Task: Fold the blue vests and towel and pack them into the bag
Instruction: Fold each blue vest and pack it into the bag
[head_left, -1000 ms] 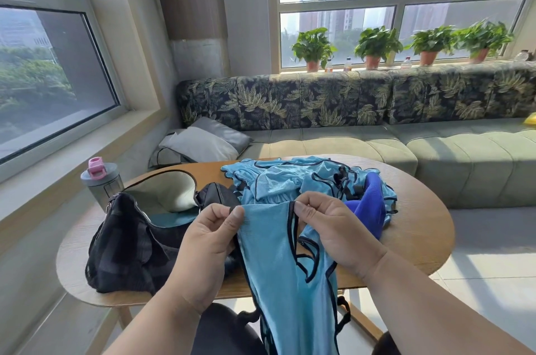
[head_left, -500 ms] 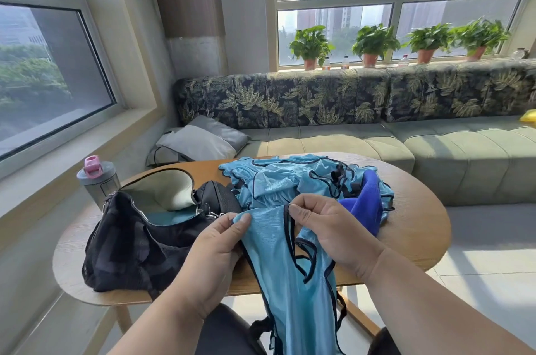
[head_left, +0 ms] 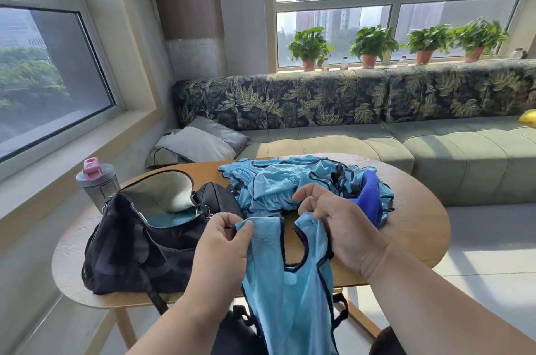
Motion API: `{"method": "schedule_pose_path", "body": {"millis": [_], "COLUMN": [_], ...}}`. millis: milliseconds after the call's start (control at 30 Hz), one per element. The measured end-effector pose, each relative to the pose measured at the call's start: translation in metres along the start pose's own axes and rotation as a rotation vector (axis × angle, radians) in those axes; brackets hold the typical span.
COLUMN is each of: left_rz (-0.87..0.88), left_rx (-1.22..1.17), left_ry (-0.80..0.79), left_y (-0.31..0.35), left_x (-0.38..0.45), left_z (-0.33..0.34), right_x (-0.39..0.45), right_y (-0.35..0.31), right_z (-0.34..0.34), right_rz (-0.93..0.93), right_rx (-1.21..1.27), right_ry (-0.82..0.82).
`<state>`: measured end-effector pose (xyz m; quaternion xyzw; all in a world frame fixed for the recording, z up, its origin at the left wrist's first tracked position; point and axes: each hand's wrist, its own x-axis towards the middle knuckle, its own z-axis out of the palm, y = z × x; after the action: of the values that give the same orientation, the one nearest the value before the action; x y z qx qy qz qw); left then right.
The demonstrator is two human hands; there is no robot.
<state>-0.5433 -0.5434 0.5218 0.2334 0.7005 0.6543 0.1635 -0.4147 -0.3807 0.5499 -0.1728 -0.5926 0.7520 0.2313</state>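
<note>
The black bag [head_left: 139, 244] sits on the left of the bench [head_left: 417, 227], mouth gaping, pale lining showing, and something light blue lies inside, possibly a folded vest, though the opening hides most of it. Just right of the bag, a loose pile of blue vests [head_left: 290, 180] covers the middle of the bench, with the darker blue towel [head_left: 369, 198] tucked against its right side. Up front, the left hand [head_left: 223, 241] has a pinching grip on one shoulder strap of a vest [head_left: 290, 291], the right hand [head_left: 342, 227] clutches the other strap, and the vest hangs down over the near edge. A bottle [head_left: 97, 183] stands at the far left rim, behind the bag. Bare wood shows at the right end of the bench, and a sofa [head_left: 435, 157] runs behind it.
</note>
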Motion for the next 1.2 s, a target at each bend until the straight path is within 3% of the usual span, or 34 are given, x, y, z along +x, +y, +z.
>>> {"method": "schedule_pose_path", "body": {"millis": [133,433,567,733,833,967,1067,1200], "left_rz": [0.149,0.191,0.286,0.251,0.104,-0.088,-0.133,-0.175], "left_rx": [0.256,0.381,0.501,0.347,0.315,0.245,0.081,-0.122], "left_ry": [0.014,-0.401,-0.319,-0.280,-0.291,-0.397,-0.506,-0.527], "left_y": [0.008,0.027,0.021,0.019,0.019,0.012,0.006,0.004], "left_x": [-0.012,-0.032,-0.033,-0.026,-0.023,-0.018,-0.018,-0.014], "left_z": [0.006,0.017,0.018,0.015,0.014,0.014,0.012,0.011], "right_x": [-0.002,-0.009,-0.012,-0.013,-0.015,-0.014,-0.014,-0.014], "right_y": [-0.010,-0.030,-0.033,-0.036,-0.034,-0.030,-0.030,-0.032], "right_z": [0.005,0.016,0.019,0.015,0.016,0.019,0.014,0.007], "right_rz": [0.033,0.040,0.043,0.010,-0.015,-0.010,0.000,0.005], "right_rx": [0.154,0.354,0.327,0.274,0.261,0.306,0.311,0.276], "right_ry": [-0.027,-0.175,-0.191,-0.151,-0.156,-0.209,-0.285,-0.341]}}
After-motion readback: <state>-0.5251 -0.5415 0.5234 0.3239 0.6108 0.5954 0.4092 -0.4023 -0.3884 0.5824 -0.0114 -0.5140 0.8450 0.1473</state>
